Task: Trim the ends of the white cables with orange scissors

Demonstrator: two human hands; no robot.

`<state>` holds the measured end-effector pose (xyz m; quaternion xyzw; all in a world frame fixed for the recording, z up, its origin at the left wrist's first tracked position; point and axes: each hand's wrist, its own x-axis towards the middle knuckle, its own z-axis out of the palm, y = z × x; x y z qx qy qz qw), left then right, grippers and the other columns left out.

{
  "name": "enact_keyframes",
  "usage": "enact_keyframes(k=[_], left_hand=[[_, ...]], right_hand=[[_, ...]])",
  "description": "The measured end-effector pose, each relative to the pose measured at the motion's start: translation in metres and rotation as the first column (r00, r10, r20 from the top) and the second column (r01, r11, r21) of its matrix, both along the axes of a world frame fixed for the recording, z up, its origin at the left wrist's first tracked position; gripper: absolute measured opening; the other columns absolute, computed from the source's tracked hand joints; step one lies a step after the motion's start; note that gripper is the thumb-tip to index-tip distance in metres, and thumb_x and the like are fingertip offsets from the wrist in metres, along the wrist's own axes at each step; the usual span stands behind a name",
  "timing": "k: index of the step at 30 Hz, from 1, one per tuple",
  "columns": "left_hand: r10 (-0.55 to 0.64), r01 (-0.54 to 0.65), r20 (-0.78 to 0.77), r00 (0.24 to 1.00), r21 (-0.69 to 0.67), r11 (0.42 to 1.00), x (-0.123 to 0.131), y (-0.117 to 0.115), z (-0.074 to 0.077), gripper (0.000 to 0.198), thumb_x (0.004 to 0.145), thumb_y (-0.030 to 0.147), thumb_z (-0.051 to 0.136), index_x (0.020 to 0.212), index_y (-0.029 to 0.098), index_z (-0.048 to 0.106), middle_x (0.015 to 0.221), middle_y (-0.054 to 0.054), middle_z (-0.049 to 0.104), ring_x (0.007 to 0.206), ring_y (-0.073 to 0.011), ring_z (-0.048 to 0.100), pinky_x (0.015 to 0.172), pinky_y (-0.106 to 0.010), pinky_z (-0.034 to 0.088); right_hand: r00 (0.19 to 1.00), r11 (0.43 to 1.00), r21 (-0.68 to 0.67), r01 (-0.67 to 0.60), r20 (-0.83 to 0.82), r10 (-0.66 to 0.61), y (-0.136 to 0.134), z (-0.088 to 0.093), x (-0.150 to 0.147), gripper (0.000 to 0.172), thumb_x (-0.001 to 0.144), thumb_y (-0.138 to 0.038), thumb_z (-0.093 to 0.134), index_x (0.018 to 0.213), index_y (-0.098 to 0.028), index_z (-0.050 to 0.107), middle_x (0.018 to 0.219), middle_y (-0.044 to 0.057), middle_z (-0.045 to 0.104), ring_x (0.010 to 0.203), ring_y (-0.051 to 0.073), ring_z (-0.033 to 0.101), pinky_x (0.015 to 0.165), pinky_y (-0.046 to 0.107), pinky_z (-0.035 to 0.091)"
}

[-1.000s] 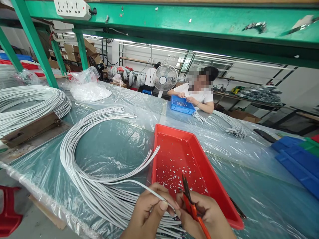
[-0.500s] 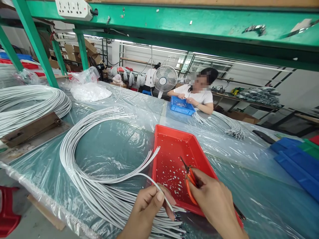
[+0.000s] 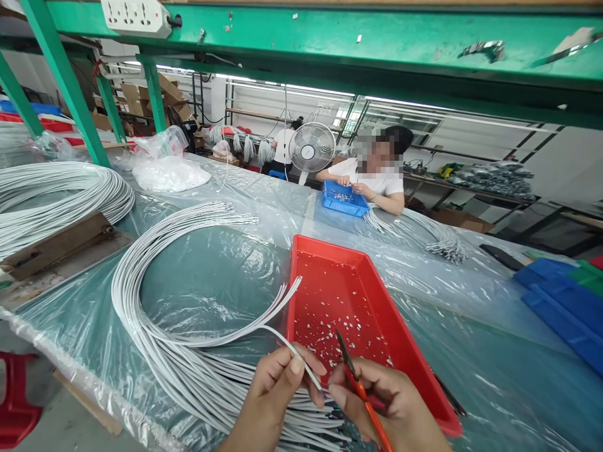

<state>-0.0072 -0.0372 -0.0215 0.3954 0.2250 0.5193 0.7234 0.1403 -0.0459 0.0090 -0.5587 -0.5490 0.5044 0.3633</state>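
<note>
My left hand [image 3: 273, 389] pinches a single white cable [image 3: 307, 370] close to its end, between thumb and fingers. Held in my right hand [image 3: 396, 408] is a pair of orange-handled scissors [image 3: 362, 394], dark blades pointing up and away over the tray. The right thumb and forefinger are right by the cable's end; whether they touch it I cannot tell. The cable comes from a looped bundle of white cables [image 3: 127, 289] on the plastic-covered table. Beyond my hands lies a red tray [image 3: 372, 282] with small white scraps scattered in it.
At left lie a bigger cable coil [image 3: 108, 188] and a brown metal block [image 3: 61, 245]. A dark, thin tool [image 3: 445, 392] lies beside the tray. Blue bins [image 3: 560, 307] stand at right. Across the table a person works over a blue tray [image 3: 343, 206]. A green beam [image 3: 301, 44] crosses overhead.
My right hand has come down and left toward the cable's end, and the scissors have turned so their handles lie along the palm. My left hand has shifted slightly left.
</note>
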Motion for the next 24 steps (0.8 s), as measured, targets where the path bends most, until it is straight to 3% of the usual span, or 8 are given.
enact_keyframes(k=[4,9,16,24], left_hand=[[0.017,-0.016,-0.016,1.000,0.065,0.998,0.000,-0.001,0.004,0.027,0.086,0.031,0.045,0.081,0.011,0.064,0.067,-0.002,0.053,0.062,-0.0133,0.049,0.063,-0.026,0.038],[0.054,-0.044,-0.075,0.996,0.127,0.991,-0.001,-0.002,0.010,0.027,0.086,0.030,0.045,0.081,0.013,0.065,0.074,-0.004,0.057,0.062,-0.0130,0.050,0.063,-0.025,0.039],[0.200,-0.123,-0.221,0.954,0.319,0.940,-0.001,-0.005,0.009,0.027,0.087,0.026,0.042,0.081,0.014,0.065,0.075,-0.006,0.058,0.066,-0.0152,0.052,0.064,-0.025,0.042],[0.340,-0.225,-0.269,0.901,0.381,0.897,0.002,-0.006,0.005,0.022,0.085,0.022,0.046,0.076,0.014,0.065,0.072,-0.006,0.059,0.067,-0.0163,0.053,0.063,-0.024,0.042]], right_hand=[[0.992,0.999,-0.036,0.008,-0.128,-0.012,-0.004,0.007,-0.011,0.016,0.057,-0.022,0.070,0.060,-0.015,0.056,0.049,-0.007,0.041,0.040,0.004,0.026,0.041,0.015,0.027],[0.991,0.999,-0.038,0.020,-0.129,-0.025,-0.004,0.010,-0.014,0.016,0.055,-0.019,0.066,0.054,-0.015,0.050,0.047,-0.007,0.041,0.044,0.006,0.031,0.047,0.017,0.033],[0.998,0.995,0.099,0.012,0.068,-0.019,-0.003,0.003,-0.012,0.004,0.055,-0.013,0.054,0.053,-0.014,0.051,0.048,-0.004,0.047,0.046,0.008,0.038,0.045,0.017,0.030],[0.976,0.980,0.200,-0.002,0.214,-0.041,-0.008,-0.003,-0.018,0.005,0.056,-0.017,0.045,0.052,-0.016,0.043,0.047,-0.006,0.033,0.045,0.007,0.029,0.042,0.018,0.025]])
